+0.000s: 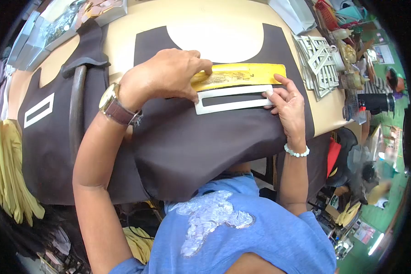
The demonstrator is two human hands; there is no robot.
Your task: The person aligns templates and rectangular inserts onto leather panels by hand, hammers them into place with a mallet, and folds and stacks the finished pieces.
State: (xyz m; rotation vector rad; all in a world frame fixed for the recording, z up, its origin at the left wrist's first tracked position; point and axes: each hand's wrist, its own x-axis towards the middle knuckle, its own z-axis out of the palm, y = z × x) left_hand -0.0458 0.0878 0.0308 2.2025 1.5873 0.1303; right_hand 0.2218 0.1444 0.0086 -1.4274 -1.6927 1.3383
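A long yellow strip (253, 75), worn and stained on its face, lies across a dark leather-like piece (178, 128). Just below it is a white rectangular frame (228, 109) with a long slot. My left hand (171, 71) curls over the strip's left end, its thumb tip at the frame's left end. My right hand (288, 102) pinches the frame's right end between thumb and fingers, with the index finger raised at the strip's right end. The strip and frame lie nearly parallel, close together.
A hammer (79, 91) rests on another dark piece (45, 150) at left, beside a white slotted frame (39, 110). Yellow cloth (9, 169) hangs at the left edge. White slotted pieces (317, 61) are stacked at right; boxes (59, 27) stand at the back left.
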